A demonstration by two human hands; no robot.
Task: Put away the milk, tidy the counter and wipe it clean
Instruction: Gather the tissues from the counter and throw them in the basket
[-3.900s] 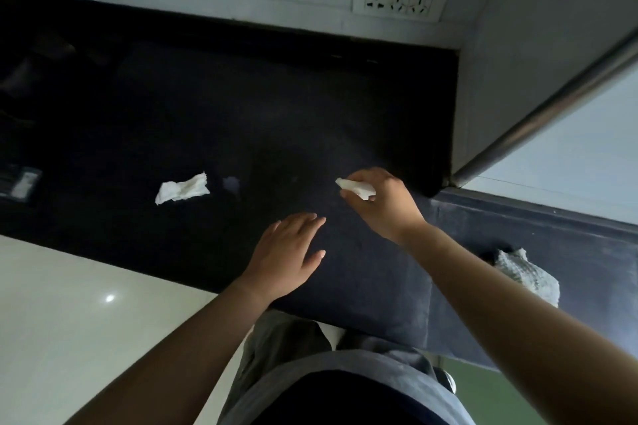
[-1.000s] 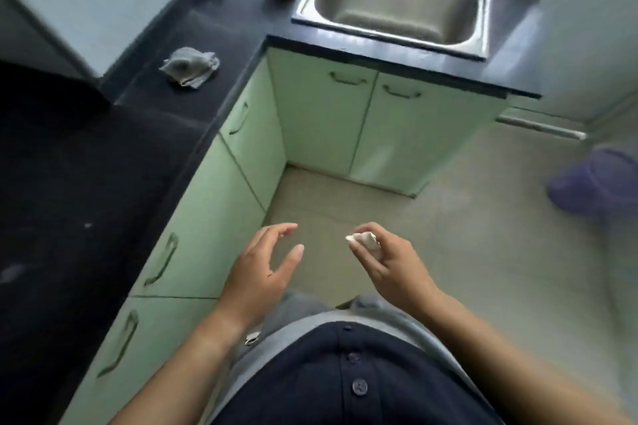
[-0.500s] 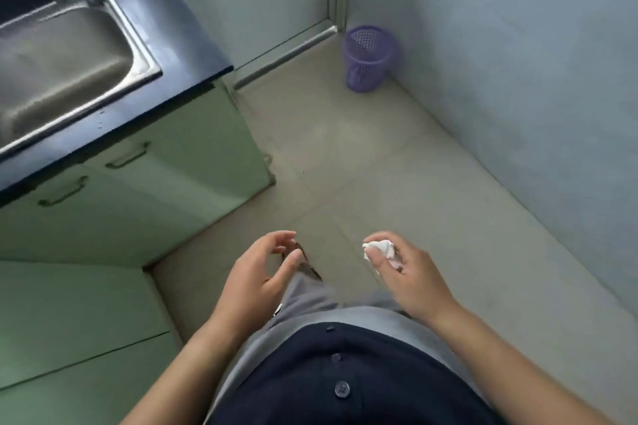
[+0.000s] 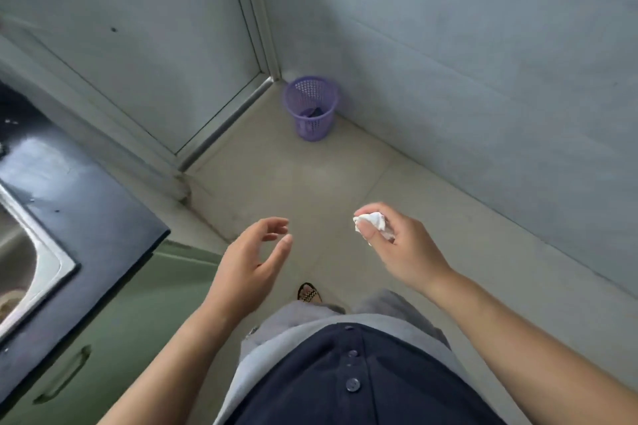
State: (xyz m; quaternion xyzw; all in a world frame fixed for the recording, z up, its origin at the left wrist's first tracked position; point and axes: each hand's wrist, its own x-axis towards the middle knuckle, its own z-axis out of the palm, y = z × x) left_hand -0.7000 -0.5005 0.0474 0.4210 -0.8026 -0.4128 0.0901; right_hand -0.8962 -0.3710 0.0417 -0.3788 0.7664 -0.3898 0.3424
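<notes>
**Head view, disposal step.** My right hand [image 4: 400, 245] was clamped on a crumpled white tissue [image 4: 371, 222], pinched between the thumb and the curled fingers and held out in front of my body above the floor [image 4: 310, 183]. My left hand [image 4: 252, 259] hung beside it without touching it, fingers loosely curved and apart, holding nothing. Far ahead of both hands, a purple mesh waste basket [image 4: 310, 128] stood on the floor in the corner between the wall and a door frame, with something dark lying in its bottom. To the left of my left hand ran the dark surface [image 4: 86, 217], with the rim of a steel sink [image 4: 51, 259] set into it above green cabinet fronts [image 4: 121, 321]. The milk was not in view, and I could not tell from here whether the surface had been wiped. I judged the step in hand to be carrying the scrap to the basket, as part of tidying. To do it well, I would need to close the gap first, because a tissue this light would drift if tossed. My right hand should come directly over the basket's mouth, low to the rim, and only then part its fingers. The rim itself should not be knocked, since a basket of this kind probably tips easily.
</notes>
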